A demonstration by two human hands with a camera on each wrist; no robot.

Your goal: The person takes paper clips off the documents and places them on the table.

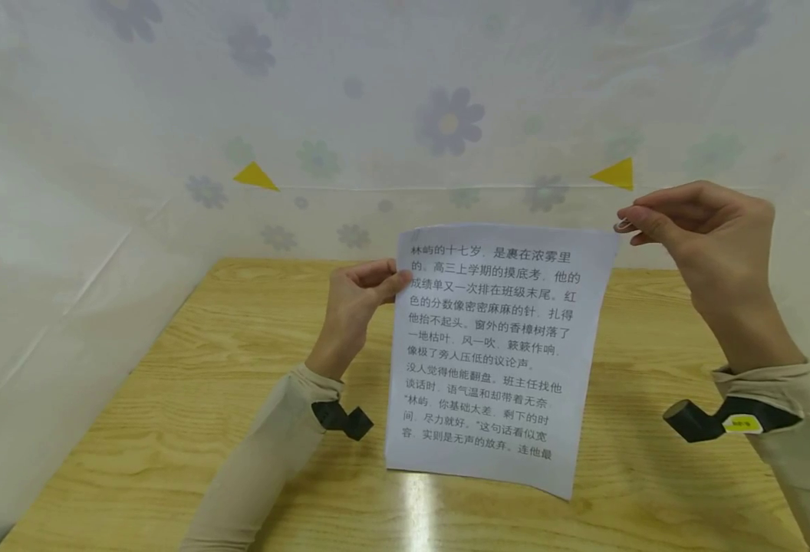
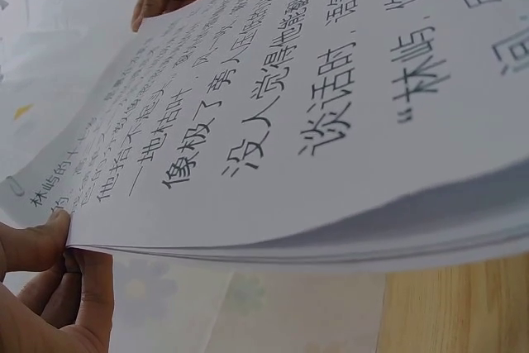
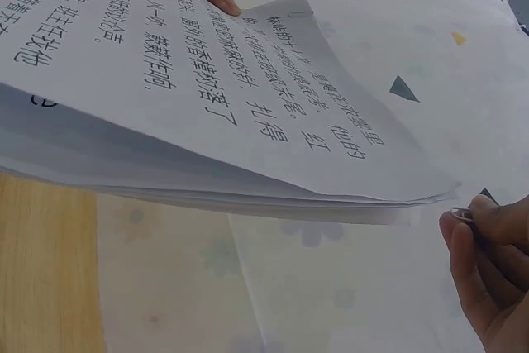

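Paper stack (image 1: 498,360) printed with Chinese text stands nearly upright above the wooden table (image 1: 191,360), long axis vertical. The left hand (image 1: 357,307) pinches its upper left edge between thumb and fingers. The right hand (image 1: 705,230) pinches a small metal paper clip (image 1: 622,226) just beside the stack's top right corner, apart from the paper, and is the nearer hand to that corner.
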